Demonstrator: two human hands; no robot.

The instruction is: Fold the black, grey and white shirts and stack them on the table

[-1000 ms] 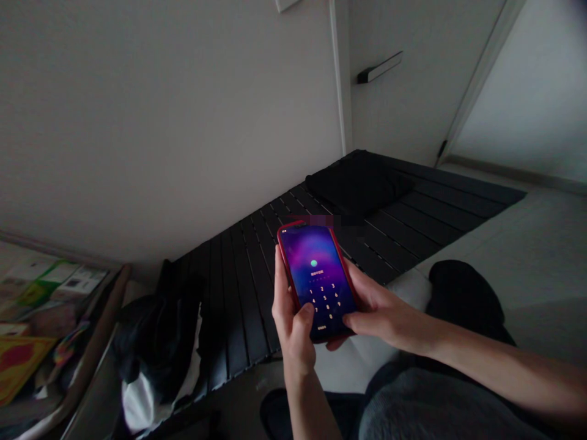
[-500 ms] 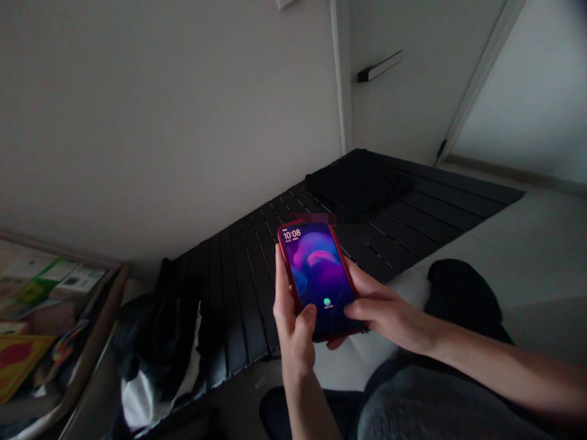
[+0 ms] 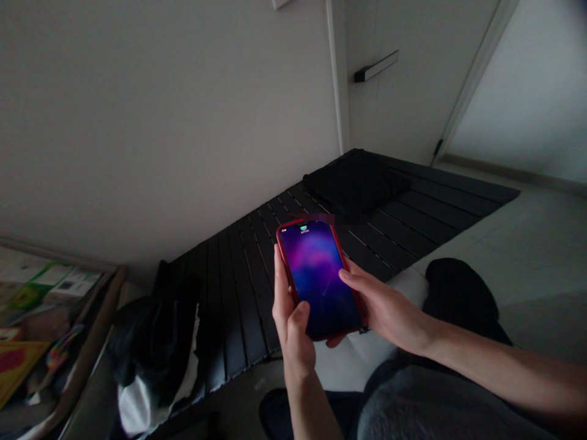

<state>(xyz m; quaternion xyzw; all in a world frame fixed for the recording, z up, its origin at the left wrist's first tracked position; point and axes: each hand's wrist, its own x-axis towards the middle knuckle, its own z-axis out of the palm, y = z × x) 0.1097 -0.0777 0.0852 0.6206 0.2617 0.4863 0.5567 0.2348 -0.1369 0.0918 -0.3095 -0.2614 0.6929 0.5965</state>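
A smartphone (image 3: 323,287) in a red case is held upright in both hands, its lit screen facing me. Purple and blue wallpaper fills the display, with a small green icon at the top. My left hand (image 3: 293,327) grips the left edge, thumb over the lower left of the glass. Around the right edge and the back wraps my right hand (image 3: 378,305), its thumb on or just over the right side of the screen. The fingers behind the phone are mostly hidden.
Below the phone stretches a black slatted table (image 3: 233,269) along the wall, with a dark folded cloth (image 3: 355,180) on it. Black and white clothing (image 3: 156,348) lies at its near left end. A box (image 3: 117,293) of mixed items stands at left. Behind is a door with a handle (image 3: 376,67).
My right thumb has slid up along the screen. The clock display has gone, the wallpaper looks blurred, and the green icon has moved from the bottom to the top.
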